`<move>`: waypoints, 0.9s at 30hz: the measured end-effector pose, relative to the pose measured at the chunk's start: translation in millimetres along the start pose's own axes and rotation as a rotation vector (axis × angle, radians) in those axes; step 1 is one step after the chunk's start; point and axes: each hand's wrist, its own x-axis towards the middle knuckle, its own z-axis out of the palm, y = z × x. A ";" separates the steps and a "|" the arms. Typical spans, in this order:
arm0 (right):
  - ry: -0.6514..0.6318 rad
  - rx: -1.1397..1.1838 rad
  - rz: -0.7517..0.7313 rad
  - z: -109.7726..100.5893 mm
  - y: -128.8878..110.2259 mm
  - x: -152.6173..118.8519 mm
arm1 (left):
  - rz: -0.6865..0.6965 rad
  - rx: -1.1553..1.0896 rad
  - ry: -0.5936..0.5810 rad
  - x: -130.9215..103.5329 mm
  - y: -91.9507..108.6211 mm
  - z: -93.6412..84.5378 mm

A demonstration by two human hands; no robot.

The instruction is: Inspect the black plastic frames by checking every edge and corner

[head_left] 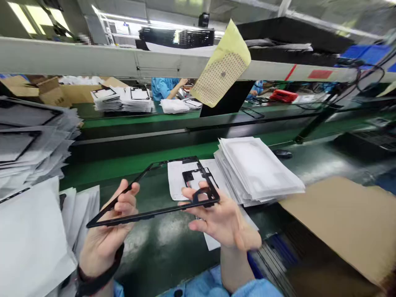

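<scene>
Both hands are up over the green counter [173, 239], holding a thin black rectangular frame [154, 189] roughly flat between them, tilted slightly toward the camera. Left hand [108, 231] grips the frame's left end, thumb on top of the bar, fingers curled under; a black wrist strap [95, 280] sits on that wrist. Right hand [222, 218] pinches the frame's right end at the section with the small cutouts, thumb on top, fingers underneath. Frame is clear of the counter, not touching anything else. Just right of it: a stack of white sheets [256, 169], with a loose white sheet [182, 177] lying under and behind the frame's right end. Left side: a tall pile of bagged frames [31, 140] and more white sheets [31, 239] in the near corner. Brown cardboard [349, 222] lies at right. A yellow backing sheet [222, 66] hangs from the overhead rail [93, 57]. Another worker in a blue sleeve [163, 86] is across the belt.
</scene>
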 end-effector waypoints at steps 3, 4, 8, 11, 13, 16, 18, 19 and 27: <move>0.023 0.010 -0.043 -4.0 8.3 -6.0 | -0.104 -0.054 -0.133 -6.4 -0.9 -4.5; 0.030 0.006 -0.055 -5.7 10.8 -7.9 | -0.139 -0.069 -0.178 -8.3 -1.5 -5.3; 0.053 -0.048 -0.090 -12.7 17.5 -13.7 | -0.270 -0.119 -0.340 -13.9 -5.7 -3.9; 0.103 -0.100 -0.106 -16.6 19.3 -15.4 | -0.309 -0.134 -0.338 -16.1 -9.4 -1.7; 0.126 -0.123 -0.112 -18.5 19.5 -15.8 | -0.304 -0.134 -0.316 -17.0 -11.4 -1.5; 0.127 -0.137 -0.121 -19.0 18.2 -15.8 | -0.253 -0.138 -0.243 -16.9 -13.3 -2.4; 0.130 -0.146 -0.125 -16.3 15.8 -15.9 | -0.193 -0.135 -0.164 -16.4 -14.3 -2.1; 0.147 -0.156 -0.118 -14.0 14.1 -16.1 | -0.157 -0.133 -0.116 -16.2 -15.1 -1.0; 0.227 -0.141 -0.182 -9.3 11.7 -4.8 | 0.217 0.130 0.246 -17.3 -43.1 22.9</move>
